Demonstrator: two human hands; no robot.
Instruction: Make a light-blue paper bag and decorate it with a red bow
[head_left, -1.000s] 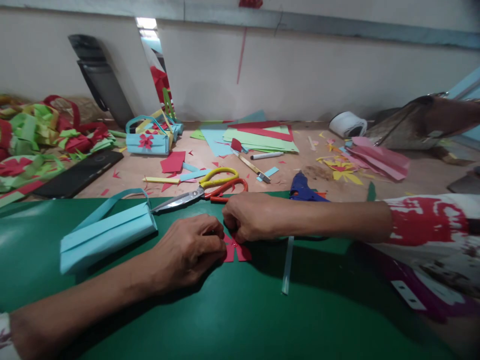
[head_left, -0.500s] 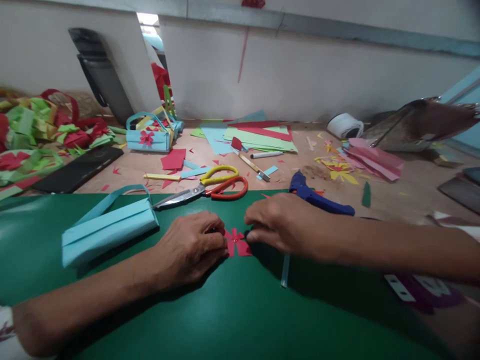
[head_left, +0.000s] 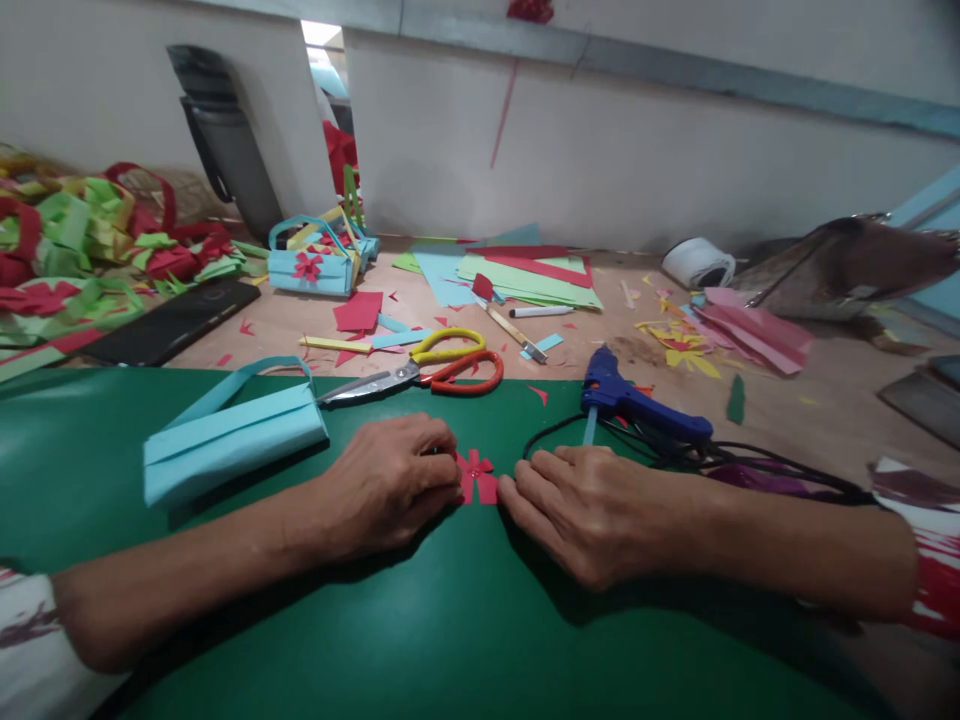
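A small red paper flower (head_left: 476, 476) lies flat on the green mat (head_left: 465, 620), between my two hands. My left hand (head_left: 401, 482) is closed, thumb and fingers pinching the flower's left petals. My right hand (head_left: 577, 512) rests palm down on the mat with its fingers stretched out, the tips right beside the flower's lower right petal; whether they touch it I cannot tell. Just beyond that hand is a blue glue gun (head_left: 645, 405) with a clear glue stick (head_left: 590, 427) poking out. A light blue paper bag (head_left: 236, 445) with a strap lies left of my left hand.
Scissors (head_left: 412, 372) with yellow and orange handles lie at the mat's far edge. Behind them are a brush (head_left: 512, 330), a pen (head_left: 540, 312) and paper sheets (head_left: 525, 278). A phone (head_left: 172, 322) and a paper pile (head_left: 97, 240) lie left. A black cable (head_left: 787, 475) runs right.
My right hand has come down from above the flower's right side onto the mat, nearer me. The left hand keeps its pinch on the flower. The view has shifted slightly.
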